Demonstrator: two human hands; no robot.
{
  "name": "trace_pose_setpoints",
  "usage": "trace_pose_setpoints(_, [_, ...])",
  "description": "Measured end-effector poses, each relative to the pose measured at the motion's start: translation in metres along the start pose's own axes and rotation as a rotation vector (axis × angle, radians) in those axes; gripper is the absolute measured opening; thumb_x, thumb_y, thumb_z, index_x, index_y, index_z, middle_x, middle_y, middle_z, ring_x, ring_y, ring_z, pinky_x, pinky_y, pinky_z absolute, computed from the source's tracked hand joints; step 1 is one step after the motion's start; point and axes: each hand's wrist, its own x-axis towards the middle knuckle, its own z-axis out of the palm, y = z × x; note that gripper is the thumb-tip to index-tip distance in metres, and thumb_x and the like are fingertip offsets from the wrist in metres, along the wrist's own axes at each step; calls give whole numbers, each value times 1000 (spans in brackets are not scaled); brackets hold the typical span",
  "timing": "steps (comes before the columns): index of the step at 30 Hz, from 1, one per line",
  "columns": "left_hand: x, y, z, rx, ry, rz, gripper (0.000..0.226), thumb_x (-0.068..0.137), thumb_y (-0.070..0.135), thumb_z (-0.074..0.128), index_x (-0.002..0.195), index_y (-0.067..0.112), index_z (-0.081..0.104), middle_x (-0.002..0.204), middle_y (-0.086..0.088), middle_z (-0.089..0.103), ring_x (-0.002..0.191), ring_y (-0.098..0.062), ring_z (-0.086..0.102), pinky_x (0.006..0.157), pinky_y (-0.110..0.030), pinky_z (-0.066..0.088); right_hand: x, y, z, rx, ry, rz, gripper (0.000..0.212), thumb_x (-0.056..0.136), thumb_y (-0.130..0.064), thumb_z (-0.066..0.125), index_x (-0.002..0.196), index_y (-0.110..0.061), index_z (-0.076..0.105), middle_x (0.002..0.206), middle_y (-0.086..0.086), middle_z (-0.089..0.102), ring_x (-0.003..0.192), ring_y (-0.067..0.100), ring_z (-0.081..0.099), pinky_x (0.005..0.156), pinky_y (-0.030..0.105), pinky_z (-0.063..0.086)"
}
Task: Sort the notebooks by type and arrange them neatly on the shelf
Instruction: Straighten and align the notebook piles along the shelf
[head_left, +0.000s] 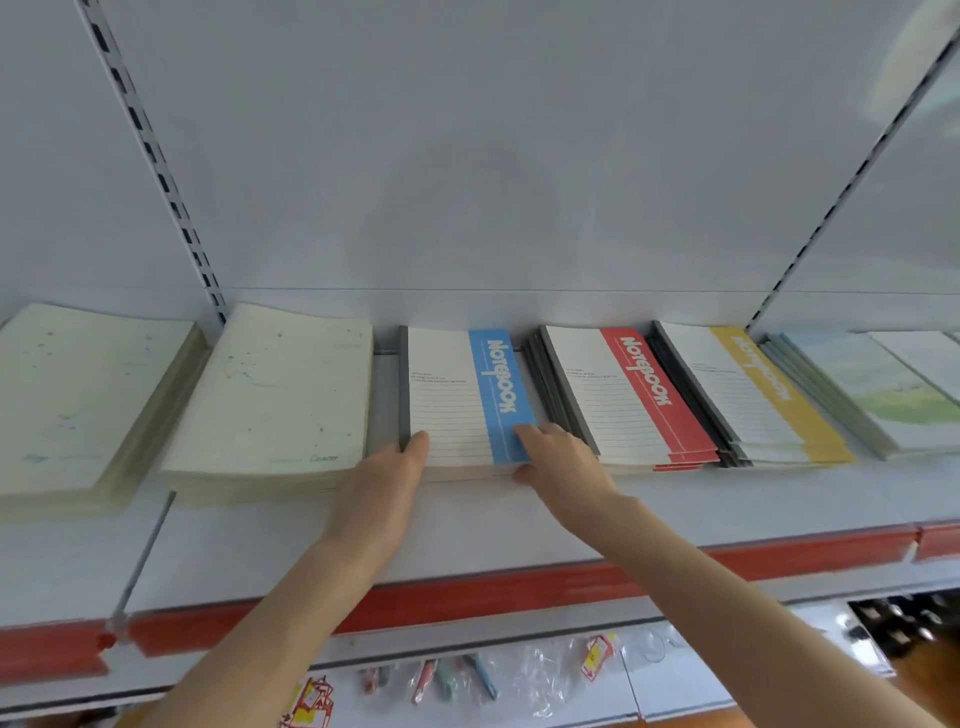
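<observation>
**Fingertips clamped on near edge of blue-band notebook stack (457, 395)**

Left hand (387, 470): thumb laid flat over the stack's 7 o'clock corner, pressing on the top cover. The other fingers are hidden behind the hand, so I cannot tell whether they are spread or together.

Right hand (563, 460): forefinger on the blue band at the 5 o'clock corner, thumb against the front edge just below it, pinching the upper covers. The remaining fingers are out of sight on the stack's right side.

The stack lies flat toward the back of the shelf (467, 525), at 12 o'clock from both hands.

- 3 o'clock of it, just beside: red-band notebook stack (634, 400), lower copies slightly fanned.
- Further toward 3 o'clock: yellow-band notebook stack (753, 389), close against the red one, then pale landscape-cover notebooks (883, 395).
- 9 o'clock, across a narrow gap: cream notebook stack (275, 395), with a second cream stack (78, 400) beyond it.
- 6 o'clock: red price rail (467, 597) along the shelf front. Below it, packaged pens (452, 675), blurred.
</observation>
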Motion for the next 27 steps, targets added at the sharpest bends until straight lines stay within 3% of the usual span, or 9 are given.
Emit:
trace_pose_setpoints(5, [-2,8,3,-94,24,-76,29,100,9,29,121,0,47,109,-24,56,99,-38,55,87,-46,45,0,-2,4,24,33,21,21,93,-9,49,113,-1,49,111,16,53,100,34,53,81,39,44])
trace_pose_setpoints(10, [-2,4,3,13,82,11,35,94,-2,37,127,6,42,104,-14,56,96,-30,57,84,-40,48,0,-3,3,28,29,23,17,92,-9,51,107,0,50,107,18,55,96,34,54,76,36,42])
trace_pose_setpoints(17, [-5,1,10,-25,109,59,44,91,-4,44,134,2,40,110,-19,52,92,-32,57,82,-42,48,-10,-1,-4,153,-30,9,28,95,-12,46,120,0,47,118,15,50,108,32,51,86,36,41])
trace_pose_setpoints(19, [-10,4,10,-19,103,37,39,94,3,45,132,0,43,113,-22,48,90,-35,56,81,-42,49,-17,7,-13,219,-8,-28,18,95,-13,47,110,-6,54,109,9,54,101,24,54,85,35,42])
trace_pose_setpoints(20, [-13,5,10,1,114,30,36,94,5,47,129,-2,46,117,-25,48,93,-38,56,83,-43,49,-21,12,-19,249,33,-55,10,95,-13,47,94,-15,57,95,2,54,88,13,54,81,32,41])
trace_pose_setpoints(22, [-16,9,9,72,182,33,32,88,2,57,119,-6,54,124,-35,47,104,-47,55,88,-48,49,-26,25,-33,350,123,-84,21,94,-10,48,80,-23,56,82,-5,54,74,5,52,75,30,40])
trace_pose_setpoints(23, [-17,13,8,108,220,42,33,82,-2,65,113,-8,58,122,-38,49,105,-49,56,85,-50,50,-26,34,-39,398,161,-92,17,94,-10,49,91,-17,63,90,0,61,82,11,58,79,31,44])
trace_pose_setpoints(25, [-12,26,7,140,318,85,32,73,-3,72,103,-10,63,113,-36,57,97,-49,61,74,-52,53,-20,55,-50,420,220,-53,26,94,-13,50,118,-9,60,117,6,62,107,18,57,95,31,43])
trace_pose_setpoints(27, [-1,49,7,62,370,104,26,80,1,68,104,-9,63,113,-31,59,99,-46,61,77,-51,52,-11,80,-58,399,244,-10,33,95,-17,50,127,-9,54,128,6,57,119,19,51,103,28,37])
